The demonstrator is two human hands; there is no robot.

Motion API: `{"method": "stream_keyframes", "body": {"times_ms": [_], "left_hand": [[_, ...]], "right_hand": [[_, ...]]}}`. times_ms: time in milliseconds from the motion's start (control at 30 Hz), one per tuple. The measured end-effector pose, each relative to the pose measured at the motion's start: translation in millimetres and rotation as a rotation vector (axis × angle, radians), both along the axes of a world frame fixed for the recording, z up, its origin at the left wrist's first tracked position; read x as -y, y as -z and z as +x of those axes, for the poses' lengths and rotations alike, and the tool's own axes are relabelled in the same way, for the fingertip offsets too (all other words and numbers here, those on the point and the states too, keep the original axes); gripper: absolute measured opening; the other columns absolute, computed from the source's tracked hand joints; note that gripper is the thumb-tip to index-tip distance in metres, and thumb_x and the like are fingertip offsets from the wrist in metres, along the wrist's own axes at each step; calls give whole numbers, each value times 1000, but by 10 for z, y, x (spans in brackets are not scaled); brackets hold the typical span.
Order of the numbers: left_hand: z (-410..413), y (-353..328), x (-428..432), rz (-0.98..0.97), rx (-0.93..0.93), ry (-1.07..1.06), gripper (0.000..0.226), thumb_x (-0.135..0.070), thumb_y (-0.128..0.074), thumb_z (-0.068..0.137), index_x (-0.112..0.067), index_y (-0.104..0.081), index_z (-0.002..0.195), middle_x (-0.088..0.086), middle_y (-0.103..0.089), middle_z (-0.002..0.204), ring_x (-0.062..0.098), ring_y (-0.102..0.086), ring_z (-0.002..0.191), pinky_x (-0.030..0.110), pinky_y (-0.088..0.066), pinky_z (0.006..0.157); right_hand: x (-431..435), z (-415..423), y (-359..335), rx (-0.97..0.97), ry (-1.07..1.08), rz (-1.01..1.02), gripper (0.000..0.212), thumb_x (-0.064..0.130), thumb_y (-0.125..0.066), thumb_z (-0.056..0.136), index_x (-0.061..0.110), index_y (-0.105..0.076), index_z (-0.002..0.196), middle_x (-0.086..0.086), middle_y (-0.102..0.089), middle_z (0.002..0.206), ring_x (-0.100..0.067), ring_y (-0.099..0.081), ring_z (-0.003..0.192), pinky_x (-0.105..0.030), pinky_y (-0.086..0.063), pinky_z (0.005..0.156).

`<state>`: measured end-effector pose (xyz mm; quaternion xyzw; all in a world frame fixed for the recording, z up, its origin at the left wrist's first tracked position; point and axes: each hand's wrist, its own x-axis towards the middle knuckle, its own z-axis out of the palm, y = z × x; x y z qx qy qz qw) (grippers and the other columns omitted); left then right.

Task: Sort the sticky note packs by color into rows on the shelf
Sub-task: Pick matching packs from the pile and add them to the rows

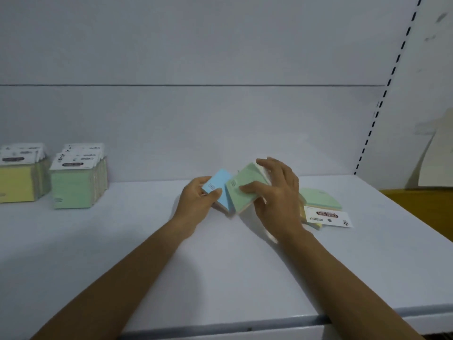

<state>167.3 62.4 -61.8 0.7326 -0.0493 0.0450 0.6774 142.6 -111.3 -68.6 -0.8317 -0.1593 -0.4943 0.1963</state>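
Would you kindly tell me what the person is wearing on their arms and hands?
Nothing that shows: the left hand and right hand are bare, with no gloves, rings or watch in view. The left forearm and right forearm are uncovered to the picture's lower edge; no sleeves appear.

— What is the frame cutting off?
— The yellow stack (17, 184), running past the left edge.
— Is the print reading?
— No, the lettering on the header card (328, 218) is blurring.
— Anything being covered?
— The right hand (277, 192) is hiding part of the green pack (245, 177) and the loose pile (320, 198); that pack is overlapping the blue pack (218, 182).
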Motion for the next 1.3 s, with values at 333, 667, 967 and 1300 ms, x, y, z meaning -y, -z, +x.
{"method": "stream_keyframes", "body": {"times_ms": [333, 667, 967, 1300], "left_hand": [[-360, -281, -338, -457, -242, 215, 21, -13, -56, 91, -6, -56, 110, 15, -66, 104, 23, -66, 89, 30, -60, 70], [-727, -303, -1284, -547, -45, -55, 38, -2, -56, 89, -4, -45, 125, 18, -58, 122, 23, -65, 94, 28, -60, 69], [-833, -368, -2165, -369, 103, -138, 29, -6, -63, 84, -19, -53, 109, 8, -66, 110, 19, -68, 92, 29, -60, 70], [-536, -437, -3465, -166, 97, -256, 15, -18, -52, 93, -18, -55, 108, 6, -67, 105, 18, -66, 92, 34, -57, 78]], "right_hand": [[-280, -121, -291, -451, -394, 353, 49, 0, -40, 73, 37, -70, 82, -2, -42, 131, -16, -32, 125, -36, -31, 106], [-1444, -182, -405, -1004, -712, 1012, 38, 46, -47, 92, 22, -55, 120, -5, -65, 117, -19, -60, 109, -35, -47, 90], [-2407, -215, -481, -1034, -923, 827, 30, 15, -58, 91, 17, -58, 121, -4, -69, 113, -23, -66, 101, -38, -56, 85], [-3766, -28, -536, -943, -838, 841, 24, 12, -57, 92, 18, -56, 114, -4, -67, 107, -18, -65, 91, -34, -57, 75]]}}
